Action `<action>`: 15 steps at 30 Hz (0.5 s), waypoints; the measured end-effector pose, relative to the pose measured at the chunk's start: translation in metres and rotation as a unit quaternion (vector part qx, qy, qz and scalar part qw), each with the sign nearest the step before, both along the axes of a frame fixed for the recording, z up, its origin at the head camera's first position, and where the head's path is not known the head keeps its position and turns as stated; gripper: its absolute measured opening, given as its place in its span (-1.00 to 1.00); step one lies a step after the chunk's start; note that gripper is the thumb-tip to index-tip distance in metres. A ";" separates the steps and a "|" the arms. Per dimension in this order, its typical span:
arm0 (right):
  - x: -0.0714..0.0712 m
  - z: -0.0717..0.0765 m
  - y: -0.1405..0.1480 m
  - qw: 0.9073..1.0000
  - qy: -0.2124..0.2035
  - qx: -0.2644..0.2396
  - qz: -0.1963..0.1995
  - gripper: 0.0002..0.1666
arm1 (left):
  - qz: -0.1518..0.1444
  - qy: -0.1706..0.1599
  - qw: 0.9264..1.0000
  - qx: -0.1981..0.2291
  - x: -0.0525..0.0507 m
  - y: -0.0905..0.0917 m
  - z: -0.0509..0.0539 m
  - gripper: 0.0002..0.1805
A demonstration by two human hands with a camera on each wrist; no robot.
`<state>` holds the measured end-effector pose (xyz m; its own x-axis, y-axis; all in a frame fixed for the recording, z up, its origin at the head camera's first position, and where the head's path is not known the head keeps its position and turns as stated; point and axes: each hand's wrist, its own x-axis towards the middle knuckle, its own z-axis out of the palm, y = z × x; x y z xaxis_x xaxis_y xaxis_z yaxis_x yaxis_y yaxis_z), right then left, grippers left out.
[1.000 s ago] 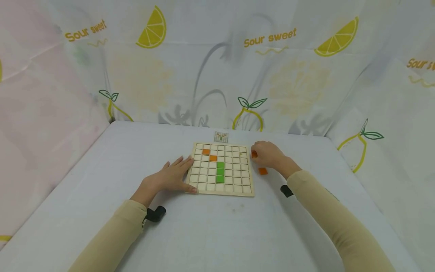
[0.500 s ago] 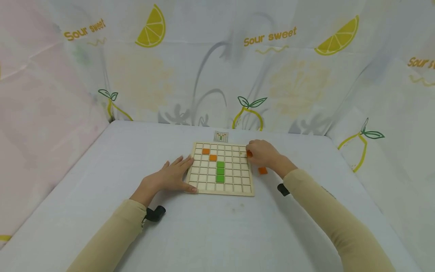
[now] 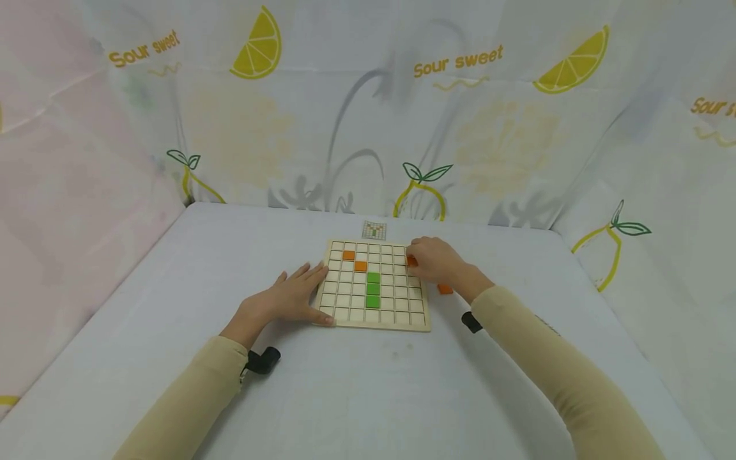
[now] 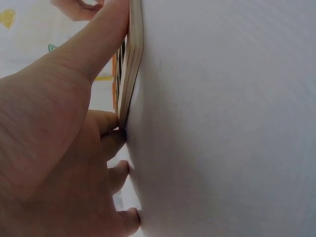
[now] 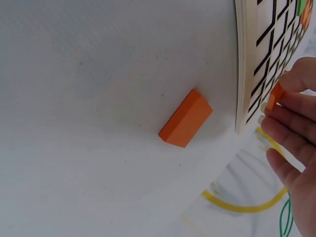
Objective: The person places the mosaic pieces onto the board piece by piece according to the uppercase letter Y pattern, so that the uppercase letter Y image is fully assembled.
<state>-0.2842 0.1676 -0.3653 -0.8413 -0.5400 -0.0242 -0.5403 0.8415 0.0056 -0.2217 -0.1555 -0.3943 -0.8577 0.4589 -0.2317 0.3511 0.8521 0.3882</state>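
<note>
A square wooden grid board (image 3: 397, 310) lies on the table, with two orange tiles on a diagonal at its upper left and a column of green tiles (image 3: 373, 289) in the middle. My left hand (image 3: 290, 297) rests along its left edge, fingers spread and thumb on the near left corner. Over the board's upper right squares, my right hand (image 3: 439, 262) pinches an orange tile (image 5: 275, 96) between thumb and fingers. A loose orange tile (image 5: 187, 118) lies on the table right of the board, partly hidden by that hand in the head view.
A small printed pattern card (image 3: 374, 230) with a coloured grid lies just beyond the board's far edge. The white table (image 3: 356, 396) meets a printed fabric backdrop (image 3: 322, 128) at the back and sides.
My right hand has moved left with the pinched orange tile, from beside the board to over its upper right squares. The left hand has stayed in place.
</note>
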 end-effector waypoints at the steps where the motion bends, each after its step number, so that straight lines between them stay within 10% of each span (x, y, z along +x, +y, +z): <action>1: 0.001 0.001 -0.001 1.000 -0.001 -0.003 0.002 -0.86 | 0.000 0.000 1.000 0.001 0.000 0.000 0.000 0.32; 15: 0.006 0.005 -0.015 1.000 0.003 -0.008 0.024 -0.89 | -0.001 0.003 1.000 0.006 0.001 -0.001 0.000 0.31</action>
